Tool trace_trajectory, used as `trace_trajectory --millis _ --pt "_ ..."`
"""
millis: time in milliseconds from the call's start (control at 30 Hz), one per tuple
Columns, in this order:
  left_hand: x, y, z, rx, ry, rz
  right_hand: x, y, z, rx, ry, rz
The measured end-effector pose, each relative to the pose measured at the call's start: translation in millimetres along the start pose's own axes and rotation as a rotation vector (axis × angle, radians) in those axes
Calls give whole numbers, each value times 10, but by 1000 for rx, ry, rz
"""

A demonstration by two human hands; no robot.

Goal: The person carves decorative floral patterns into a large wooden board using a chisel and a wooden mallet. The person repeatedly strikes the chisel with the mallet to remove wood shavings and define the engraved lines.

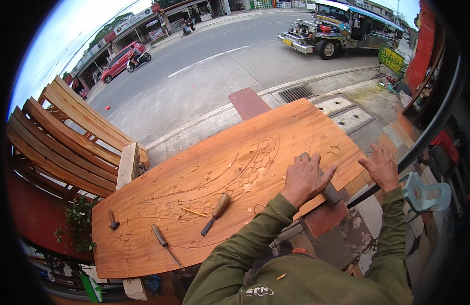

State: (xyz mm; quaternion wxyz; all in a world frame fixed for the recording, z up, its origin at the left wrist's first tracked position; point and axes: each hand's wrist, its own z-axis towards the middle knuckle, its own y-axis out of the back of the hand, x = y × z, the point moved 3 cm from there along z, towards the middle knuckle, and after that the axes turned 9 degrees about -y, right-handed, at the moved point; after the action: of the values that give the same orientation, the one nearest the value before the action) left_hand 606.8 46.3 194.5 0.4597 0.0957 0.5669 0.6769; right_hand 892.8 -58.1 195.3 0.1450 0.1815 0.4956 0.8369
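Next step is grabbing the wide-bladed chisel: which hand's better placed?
Left, I'd say. The left hand is nearer the wide-bladed chisel, though it's over a dark grey block. The right hand looks empty but sits farther off, by the carved wooden panel's right end.

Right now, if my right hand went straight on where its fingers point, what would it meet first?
Probably nothing close: the way ahead of your right hand looks free over pavement that seems lower, though depth is unclear.
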Motion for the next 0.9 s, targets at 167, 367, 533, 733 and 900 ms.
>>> trace_trajectory --millis 167,367,533,733,900 --pt "-145 -155 -211 -67 -206 -94 35 113 -1226 266 -374 178" --pt "958 672 -907 -189 296 282 1086 59 48 57 110 196" --pt "1148 478 -2095 -102 535 236 1767 -376 -397 468 235 303" --pt "1625 1623 -2175 -260 739 502 3293 -446 -44 290 654 529" --pt "1117 1839 -3508 -336 1135 445 4168 -291 -675 583 936 389"
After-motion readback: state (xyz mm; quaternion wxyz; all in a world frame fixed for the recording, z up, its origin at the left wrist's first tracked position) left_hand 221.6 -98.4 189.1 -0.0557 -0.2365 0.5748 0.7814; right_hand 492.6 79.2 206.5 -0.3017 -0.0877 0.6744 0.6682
